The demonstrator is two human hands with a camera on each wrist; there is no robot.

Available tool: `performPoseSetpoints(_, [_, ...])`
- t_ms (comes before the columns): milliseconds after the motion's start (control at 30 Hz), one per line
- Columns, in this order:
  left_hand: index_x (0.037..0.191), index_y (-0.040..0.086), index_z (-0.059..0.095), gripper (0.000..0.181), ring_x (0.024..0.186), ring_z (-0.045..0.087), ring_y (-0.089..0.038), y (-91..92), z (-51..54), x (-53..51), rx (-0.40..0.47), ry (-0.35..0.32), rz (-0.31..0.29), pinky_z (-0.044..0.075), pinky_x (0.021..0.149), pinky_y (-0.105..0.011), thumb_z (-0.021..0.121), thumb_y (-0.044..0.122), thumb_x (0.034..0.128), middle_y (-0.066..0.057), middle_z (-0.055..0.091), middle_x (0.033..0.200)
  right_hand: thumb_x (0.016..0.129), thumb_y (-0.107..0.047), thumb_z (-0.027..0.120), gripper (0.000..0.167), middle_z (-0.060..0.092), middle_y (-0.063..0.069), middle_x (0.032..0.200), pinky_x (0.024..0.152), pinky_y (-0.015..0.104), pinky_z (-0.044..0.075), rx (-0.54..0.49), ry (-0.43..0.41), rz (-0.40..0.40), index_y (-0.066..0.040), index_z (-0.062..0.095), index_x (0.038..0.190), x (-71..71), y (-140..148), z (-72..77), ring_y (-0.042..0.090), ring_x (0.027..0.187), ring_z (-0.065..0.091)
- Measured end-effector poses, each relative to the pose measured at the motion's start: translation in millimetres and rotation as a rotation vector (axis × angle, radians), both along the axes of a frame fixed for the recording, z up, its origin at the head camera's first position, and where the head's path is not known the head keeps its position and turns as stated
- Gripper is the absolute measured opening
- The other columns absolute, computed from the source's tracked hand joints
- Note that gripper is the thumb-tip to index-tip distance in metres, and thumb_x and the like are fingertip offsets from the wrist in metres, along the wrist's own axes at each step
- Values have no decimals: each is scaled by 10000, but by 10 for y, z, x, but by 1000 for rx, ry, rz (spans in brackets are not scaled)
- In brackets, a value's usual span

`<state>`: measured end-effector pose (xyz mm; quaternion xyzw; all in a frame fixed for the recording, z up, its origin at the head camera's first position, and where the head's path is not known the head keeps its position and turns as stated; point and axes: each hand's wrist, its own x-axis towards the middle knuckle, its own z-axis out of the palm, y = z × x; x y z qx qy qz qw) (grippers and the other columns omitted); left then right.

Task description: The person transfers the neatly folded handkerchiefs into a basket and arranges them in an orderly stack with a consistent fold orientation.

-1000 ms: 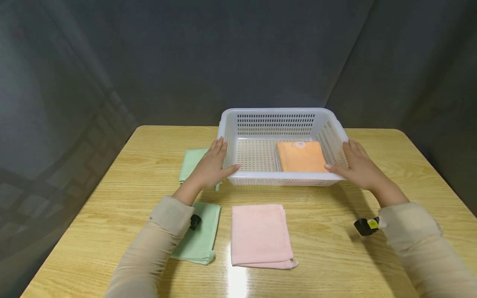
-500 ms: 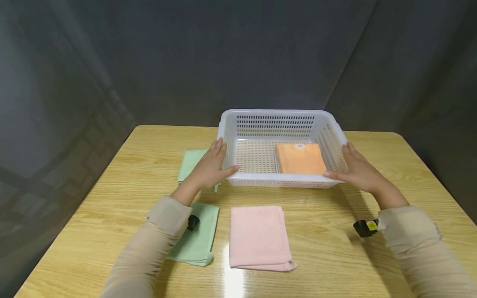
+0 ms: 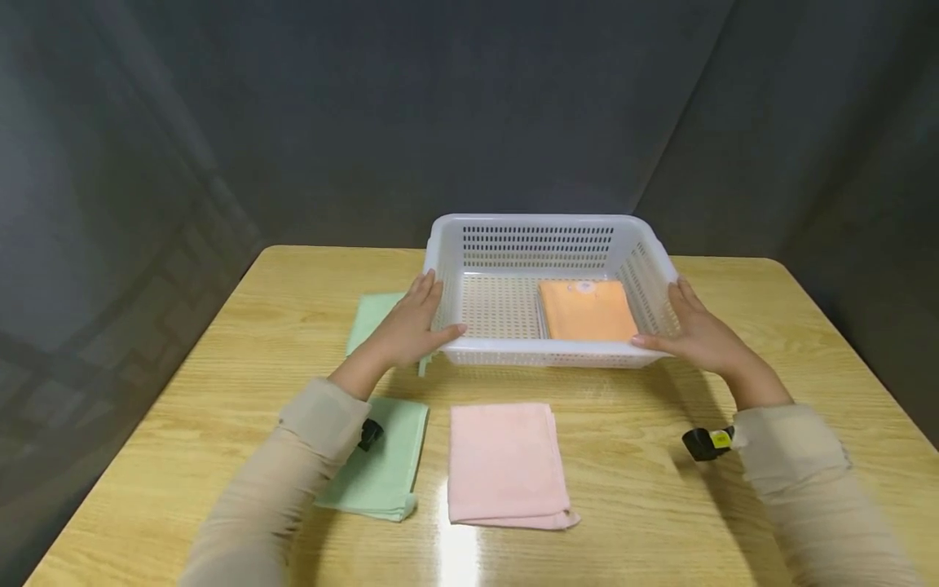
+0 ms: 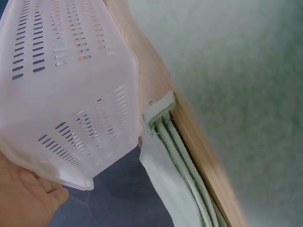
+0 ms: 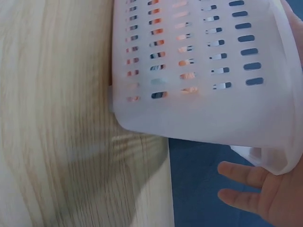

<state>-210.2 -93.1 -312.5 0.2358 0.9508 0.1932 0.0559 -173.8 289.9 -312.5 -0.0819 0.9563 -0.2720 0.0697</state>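
A white perforated plastic basket (image 3: pixel 543 346) stands toward the back of the wooden table. Inside it, on the right, lies a folded orange cloth (image 3: pixel 589 311), with a pale layered edge along its left side. My left hand (image 3: pixel 414 322) holds the basket's left front corner, thumb over the front rim and fingers at the side. At the opposite front corner, my right hand (image 3: pixel 700 330) holds the rim in like manner. The left wrist view shows fingers (image 4: pixel 52 189) bent beneath the rim; in the right wrist view, two fingers (image 5: pixel 244 175) extend past it.
A folded pink cloth (image 3: pixel 506 465) lies in front of the basket. To its left is a folded green cloth (image 3: pixel 392 456), partly under my left forearm. Another green cloth (image 3: pixel 372 316) sits beside the basket's left side. A dark curtain (image 3: pixel 469 114) hangs behind the table (image 3: pixel 623 456).
Both hands keep their places on the basket. The whole scene has shifted slightly left in the head view; the cloths lie as before.
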Motion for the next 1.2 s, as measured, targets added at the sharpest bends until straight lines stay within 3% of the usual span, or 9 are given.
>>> performPoseSetpoints(133, [1369,-18,83,825,1284,-95,-220,-13,12,-13,27,-9,-16,76,1015,-405,401,531,842,-131,-52,1425,750,-433,616,1055,-252,135,1370,856,656,130,-25,-4,-15,-13,-156,1333,-4,2,-9,497,1202,-15])
performPoseSetpoints(267, [1367,-24,76,785,1287,-79,-227,-49,44,-33,83,-60,-24,72,1014,-408,399,486,865,-134,-43,1425,740,-432,626,1065,-249,128,1374,858,659,118,-44,-13,-21,-19,-154,1337,-5,-10,-18,491,1206,-32])
performPoseSetpoints(533, [1381,21,61,710,1291,-22,-226,-137,132,-69,246,-188,2,88,1004,-447,380,428,894,-100,-23,1433,743,-438,622,1059,-242,134,1375,842,669,132,-39,-4,-25,-24,-148,1340,-11,-16,-30,511,1196,-9])
performPoseSetpoints(767, [1392,70,96,702,1285,87,-225,-246,162,-69,324,-226,32,143,990,-458,385,459,883,-84,101,1426,743,-435,623,1063,-248,132,1373,846,666,128,-41,-14,-26,-15,-154,1336,3,-5,-20,505,1198,-23])
performPoseSetpoints(900, [1393,83,104,728,1283,97,-246,-331,178,-70,318,-245,77,136,987,-474,366,512,866,-85,124,1422,740,-424,631,1067,-246,135,1374,852,663,122,-54,-12,-27,-10,-151,1336,5,-5,-16,499,1201,-32])
performPoseSetpoints(1200, [1389,47,79,759,1277,113,-286,-467,159,-80,257,-274,106,135,986,-478,325,539,865,-117,103,1423,736,-421,637,1068,-243,130,1376,854,663,117,-64,-13,-27,-13,-145,1339,-10,6,-32,500,1201,-30])
